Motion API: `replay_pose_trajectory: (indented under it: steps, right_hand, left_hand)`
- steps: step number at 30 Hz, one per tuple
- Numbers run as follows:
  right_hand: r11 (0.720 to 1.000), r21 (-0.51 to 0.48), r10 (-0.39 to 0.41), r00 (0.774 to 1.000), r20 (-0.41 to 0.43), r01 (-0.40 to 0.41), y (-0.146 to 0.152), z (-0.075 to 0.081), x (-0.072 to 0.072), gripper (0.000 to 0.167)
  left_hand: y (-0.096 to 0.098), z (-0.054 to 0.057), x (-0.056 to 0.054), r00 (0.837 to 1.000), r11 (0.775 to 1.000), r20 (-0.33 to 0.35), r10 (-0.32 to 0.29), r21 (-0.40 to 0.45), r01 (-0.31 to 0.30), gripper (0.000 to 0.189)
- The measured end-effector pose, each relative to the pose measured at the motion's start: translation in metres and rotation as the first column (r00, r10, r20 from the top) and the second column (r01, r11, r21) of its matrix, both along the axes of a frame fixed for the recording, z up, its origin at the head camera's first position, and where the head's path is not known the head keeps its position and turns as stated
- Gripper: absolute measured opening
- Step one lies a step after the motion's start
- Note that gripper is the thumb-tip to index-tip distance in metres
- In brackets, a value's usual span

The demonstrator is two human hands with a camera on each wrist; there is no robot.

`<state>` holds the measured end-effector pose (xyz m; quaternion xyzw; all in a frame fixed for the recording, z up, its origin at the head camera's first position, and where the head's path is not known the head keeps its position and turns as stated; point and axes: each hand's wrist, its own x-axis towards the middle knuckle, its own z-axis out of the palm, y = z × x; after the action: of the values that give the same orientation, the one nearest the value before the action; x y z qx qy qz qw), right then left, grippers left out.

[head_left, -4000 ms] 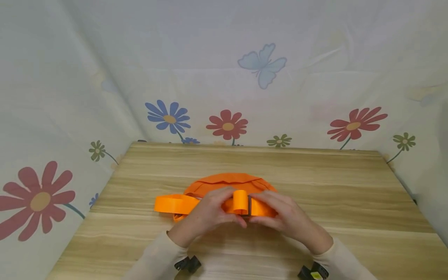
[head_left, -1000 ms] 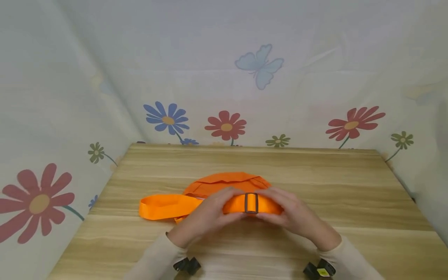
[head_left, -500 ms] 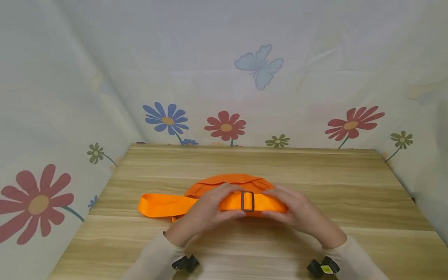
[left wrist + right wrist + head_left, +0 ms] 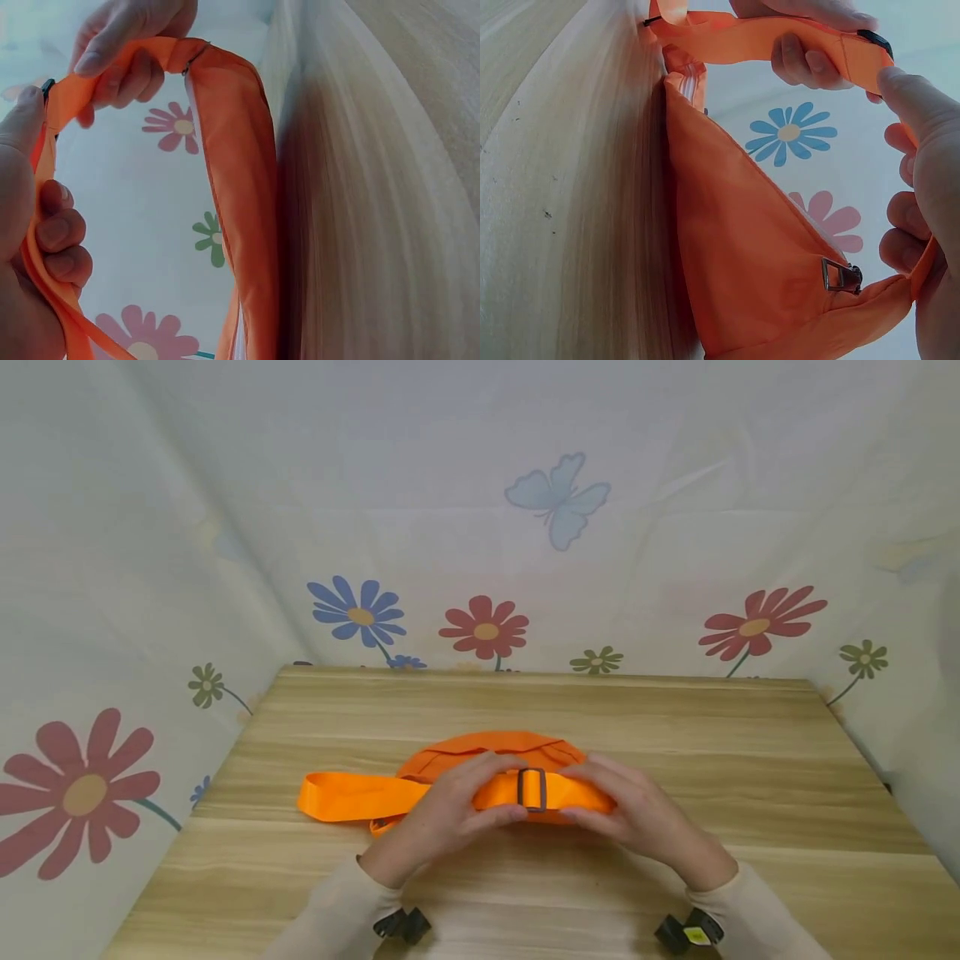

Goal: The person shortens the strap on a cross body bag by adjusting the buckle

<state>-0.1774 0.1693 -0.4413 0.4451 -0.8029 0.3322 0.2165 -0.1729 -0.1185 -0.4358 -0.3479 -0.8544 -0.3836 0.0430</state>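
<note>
An orange waist bag (image 4: 491, 743) rests on the table, its orange webbing strap (image 4: 573, 793) raised in front of it. On the strap sits a dark rectangular slide buckle (image 4: 521, 790). Left of this buckle my left hand (image 4: 453, 802) grips the strap between thumb and curled fingers. My right hand (image 4: 637, 802) pinches the strap on the buckle's right side. In the left wrist view the strap arches away from the bag body (image 4: 236, 150). The right wrist view shows a metal zip pull (image 4: 840, 276) near one end of the bag.
A flat strap loop (image 4: 352, 797) extends left of the bag. The wood-grain table (image 4: 675, 718) surrounds it, backed by a white curtain (image 4: 420, 485) printed with flowers and a butterfly. Each wrist carries a small black camera.
Four seconds ago a strap loop stuck up at the buckle; now the strap lies flat through it. The left-hand loop has grown longer. My right hand has shifted slightly right.
</note>
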Motion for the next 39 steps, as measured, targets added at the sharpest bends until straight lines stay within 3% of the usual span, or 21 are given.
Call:
replay_pose_trajectory:
  steps: [6,14,20,27,33,39]
  right_hand:
    - [1.000,0.001,0.015,1.000,0.014,-0.015,-0.003,0.000,0.001,0.038]
    - [0.999,0.003,0.042,0.998,0.036,-0.043,-0.008,0.001,0.003,0.051]
    - [0.998,-0.012,0.063,0.997,0.039,-0.062,-0.011,-0.001,0.002,0.049]
    - [0.999,0.007,0.041,0.999,0.033,-0.041,-0.011,-0.002,0.002,0.051]
    - [1.000,0.014,0.016,0.996,0.087,-0.017,-0.010,-0.001,0.002,0.046]
    - [1.000,0.007,0.008,0.999,0.051,-0.008,-0.010,-0.002,0.001,0.047]
  left_hand:
    - [0.005,0.001,0.001,1.000,1.000,0.012,0.004,-0.030,-0.003,0.055]
    - [0.009,0.000,0.000,0.996,0.999,-0.083,-0.043,-0.030,0.041,0.054]
    - [0.009,0.002,-0.001,0.999,0.998,-0.034,-0.022,-0.058,0.020,0.065]
    - [0.008,0.001,-0.003,0.987,0.996,-0.135,-0.085,-0.001,0.086,0.061]
    - [0.005,0.003,-0.001,0.993,0.996,-0.099,-0.064,-0.069,0.057,0.065]
    - [0.001,0.007,0.000,0.995,0.991,-0.080,-0.054,-0.127,0.044,0.061]
